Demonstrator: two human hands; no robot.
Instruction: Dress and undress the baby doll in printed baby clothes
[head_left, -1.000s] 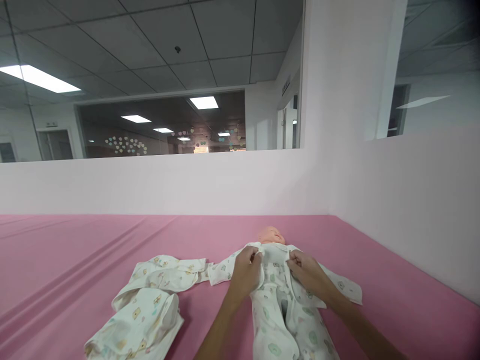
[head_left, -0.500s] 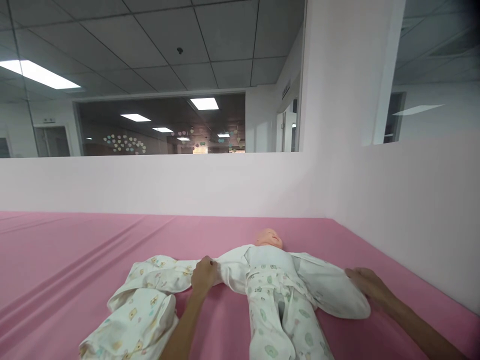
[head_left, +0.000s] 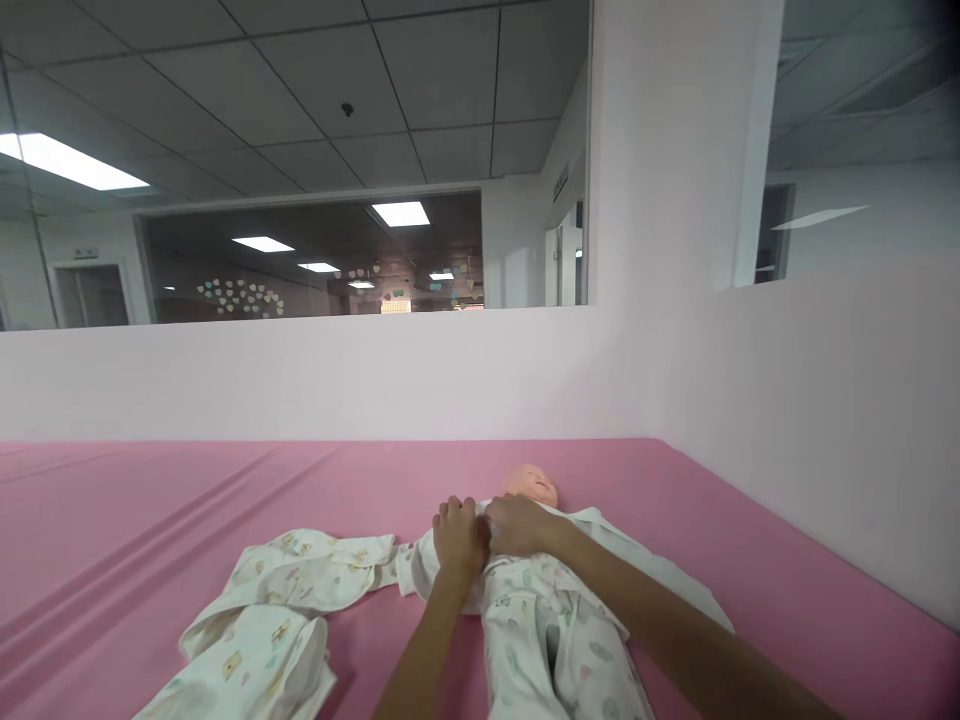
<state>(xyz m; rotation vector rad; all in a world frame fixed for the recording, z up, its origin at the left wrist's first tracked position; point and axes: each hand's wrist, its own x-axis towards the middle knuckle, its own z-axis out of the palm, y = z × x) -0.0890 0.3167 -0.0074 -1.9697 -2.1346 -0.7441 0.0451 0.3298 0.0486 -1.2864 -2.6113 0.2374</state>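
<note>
A baby doll [head_left: 531, 483] lies on its back on the pink sheet [head_left: 150, 520], dressed in a white printed garment [head_left: 555, 640]. My left hand [head_left: 457, 535] and my right hand [head_left: 516, 525] meet side by side on the doll's upper chest, just below its chin. Both have their fingers curled down into the white cloth there. The doll's right sleeve [head_left: 416, 570] spreads out to the left of my left hand, its left sleeve [head_left: 660, 575] lies out to the right.
A second printed baby garment [head_left: 262, 620] lies crumpled on the sheet at the lower left. A pale wall [head_left: 825, 420] borders the sheet at the back and along the right side, with windows above.
Half a second ago my hands were far apart at the ends of the two sleeves. Both have come inward and now meet on the doll's chest.
</note>
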